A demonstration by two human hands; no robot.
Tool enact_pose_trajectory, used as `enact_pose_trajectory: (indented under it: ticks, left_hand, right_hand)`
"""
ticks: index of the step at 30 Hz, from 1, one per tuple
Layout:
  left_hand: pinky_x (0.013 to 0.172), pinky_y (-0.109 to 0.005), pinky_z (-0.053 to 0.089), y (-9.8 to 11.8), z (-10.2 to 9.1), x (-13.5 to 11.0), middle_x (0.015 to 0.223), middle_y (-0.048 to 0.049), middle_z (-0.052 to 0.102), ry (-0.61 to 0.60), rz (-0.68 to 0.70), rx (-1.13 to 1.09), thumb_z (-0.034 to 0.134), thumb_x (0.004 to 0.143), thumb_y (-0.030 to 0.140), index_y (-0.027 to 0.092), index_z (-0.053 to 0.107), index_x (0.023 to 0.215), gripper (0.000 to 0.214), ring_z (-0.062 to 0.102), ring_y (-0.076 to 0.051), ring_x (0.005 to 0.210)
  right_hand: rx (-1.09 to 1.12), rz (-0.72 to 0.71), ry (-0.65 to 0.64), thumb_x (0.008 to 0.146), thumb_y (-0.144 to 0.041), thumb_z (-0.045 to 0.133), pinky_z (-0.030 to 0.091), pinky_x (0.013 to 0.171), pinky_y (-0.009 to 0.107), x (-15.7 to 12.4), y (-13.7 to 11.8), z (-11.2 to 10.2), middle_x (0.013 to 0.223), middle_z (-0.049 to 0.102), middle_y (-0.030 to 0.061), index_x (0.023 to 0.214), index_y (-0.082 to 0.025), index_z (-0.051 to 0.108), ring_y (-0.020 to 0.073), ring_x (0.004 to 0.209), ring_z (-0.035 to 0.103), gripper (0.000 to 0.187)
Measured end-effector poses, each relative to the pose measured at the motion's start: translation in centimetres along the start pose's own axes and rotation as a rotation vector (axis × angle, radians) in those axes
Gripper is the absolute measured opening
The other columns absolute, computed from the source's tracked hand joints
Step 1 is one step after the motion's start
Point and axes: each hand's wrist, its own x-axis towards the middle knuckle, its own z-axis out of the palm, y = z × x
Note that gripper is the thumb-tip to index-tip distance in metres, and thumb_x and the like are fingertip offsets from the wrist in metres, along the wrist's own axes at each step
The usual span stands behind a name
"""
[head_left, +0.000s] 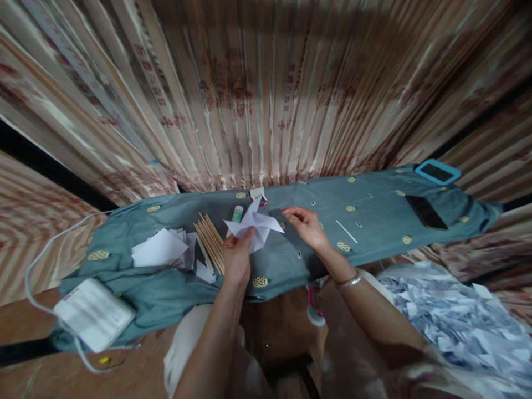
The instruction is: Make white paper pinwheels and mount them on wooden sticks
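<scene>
My left hand (236, 256) is closed on a folded white paper piece (253, 224) shaped like a pinwheel, holding it just above the blue-grey cloth (291, 260). My right hand (305, 224) hovers to the right of the paper, fingers bent and pinched towards it; what is between the fingertips is too small to make out. A bundle of thin wooden sticks (210, 243) lies left of my left hand. A small glue stick (237, 213) stands behind the paper.
Loose white paper sheets (160, 249) lie left of the sticks. A white box with a cable (95, 313) sits at the cloth's left end. A dark phone (426, 211) and a blue-framed device (438, 172) lie far right. Heaped paper scraps (453, 316) are at lower right. Curtains hang behind.
</scene>
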Motion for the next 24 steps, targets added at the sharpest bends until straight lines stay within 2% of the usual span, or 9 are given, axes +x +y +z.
enact_pose_trajectory:
  ticks: [3, 5, 6, 11, 15, 18, 24]
  left_hand:
    - [0.076, -0.026, 0.053, 1.3, -1.0, 1.0, 0.068, 0.0015, 0.071, 0.071, 0.083, -0.005, 0.084, 0.048, 0.026, 0.016, 0.067, 0.068, 0.028, 0.068, -0.013, 0.069]
    - [0.077, -0.026, 0.053, 2.1, -1.5, 1.4, 0.067, 0.0025, 0.070, 0.105, 0.120, -0.011, 0.084, 0.051, 0.025, 0.016, 0.067, 0.071, 0.027, 0.068, -0.013, 0.070]
    - [0.078, -0.026, 0.053, 2.4, -1.7, 1.5, 0.066, 0.0027, 0.069, 0.116, 0.126, -0.016, 0.083, 0.053, 0.024, 0.016, 0.067, 0.072, 0.027, 0.068, -0.013, 0.070]
    - [0.080, -0.025, 0.055, 3.0, -1.9, 1.5, 0.072, 0.0001, 0.072, 0.137, 0.117, -0.058, 0.081, 0.056, 0.020, 0.016, 0.069, 0.073, 0.021, 0.069, -0.013, 0.073]
    - [0.085, -0.027, 0.055, 3.1, -1.9, 1.7, 0.077, -0.0021, 0.074, 0.120, 0.156, -0.025, 0.081, 0.058, 0.023, 0.016, 0.070, 0.074, 0.020, 0.070, -0.015, 0.081]
    - [0.087, -0.027, 0.055, 3.0, -2.0, 1.8, 0.075, -0.0016, 0.073, 0.109, 0.166, -0.022, 0.082, 0.058, 0.025, 0.017, 0.069, 0.072, 0.021, 0.071, -0.017, 0.086]
    - [0.069, -0.018, 0.052, 2.7, -1.8, 1.8, 0.066, 0.0022, 0.070, 0.109, 0.104, -0.079, 0.085, 0.053, 0.022, 0.015, 0.070, 0.072, 0.025, 0.064, -0.008, 0.062]
  right_hand:
    - [-0.448, -0.202, -0.096, 0.087, -0.024, 0.056, 0.047, 0.090, 0.035, 3.8, -0.9, 1.2, 0.103, 0.075, 0.0066, 0.088, -0.020, 0.074, 0.0210, 0.095, 0.066, 0.019]
    - [-0.753, -0.249, -0.169, 0.090, -0.018, 0.054, 0.043, 0.100, 0.036, 6.2, -1.1, 2.3, 0.117, 0.071, 0.0093, 0.094, -0.019, 0.075, 0.0229, 0.111, 0.063, 0.021]
    - [-0.795, -0.249, -0.190, 0.089, -0.015, 0.055, 0.041, 0.102, 0.036, 7.3, -1.1, 2.8, 0.117, 0.071, 0.0113, 0.093, -0.017, 0.075, 0.0239, 0.113, 0.062, 0.021]
    - [-0.886, -0.257, -0.264, 0.087, -0.012, 0.057, 0.036, 0.106, 0.037, 10.8, 0.6, 5.2, 0.114, 0.070, 0.0175, 0.092, -0.012, 0.077, 0.0268, 0.121, 0.057, 0.021]
    - [-0.934, -0.280, -0.325, 0.081, -0.012, 0.062, 0.035, 0.107, 0.036, 12.0, 1.6, 6.6, 0.121, 0.068, 0.0170, 0.092, -0.013, 0.078, 0.0276, 0.128, 0.050, 0.020]
    - [-0.954, -0.278, -0.344, 0.079, -0.012, 0.062, 0.037, 0.105, 0.036, 12.6, 1.9, 7.2, 0.119, 0.068, 0.0179, 0.091, -0.011, 0.078, 0.0281, 0.124, 0.052, 0.020]
    - [-0.930, -0.292, -0.353, 0.079, -0.010, 0.061, 0.035, 0.108, 0.034, 13.0, 2.1, 7.4, 0.112, 0.070, 0.0196, 0.087, -0.008, 0.078, 0.0268, 0.121, 0.054, 0.019]
